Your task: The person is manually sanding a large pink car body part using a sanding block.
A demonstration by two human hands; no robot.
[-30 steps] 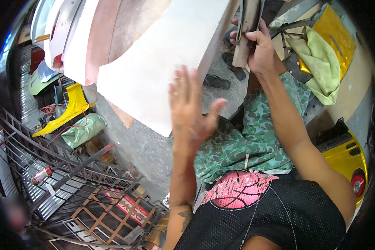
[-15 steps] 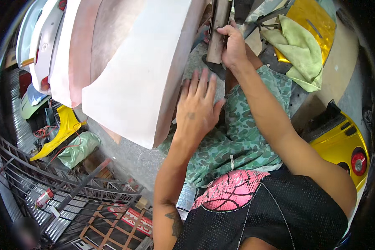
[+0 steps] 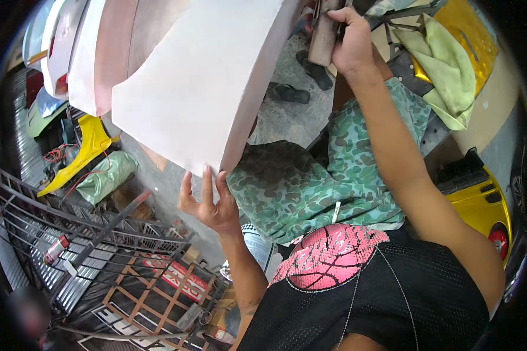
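A large white-primed vehicle body panel (image 3: 187,105), apparently with a thick side edge, rises in front of me at centre left. My left hand (image 3: 211,205) is at its lower corner, with fingers apart and the fingertips at or very near the edge. In my right hand (image 3: 354,44) is a long, flat grey-brown bar (image 3: 321,45), possibly a sanding board. The thumb lies over the bar's near end, and its far end passes out of the top of the view. The bar is held to the right of the panel, seemingly off its surface.
More car panels (image 3: 82,64) stand in a row at the far left. A black metal rack (image 3: 93,248) fills the lower left, below a yellow part (image 3: 82,158). To the right are a pale green cloth (image 3: 445,70) and a yellow bumper (image 3: 480,202). Dark sandals (image 3: 290,92) lie on the concrete.
My left hand has moved down and left from the panel's right side to its lower corner. My right hand, still gripping the bar, appears slightly farther up and right as the view shifts.
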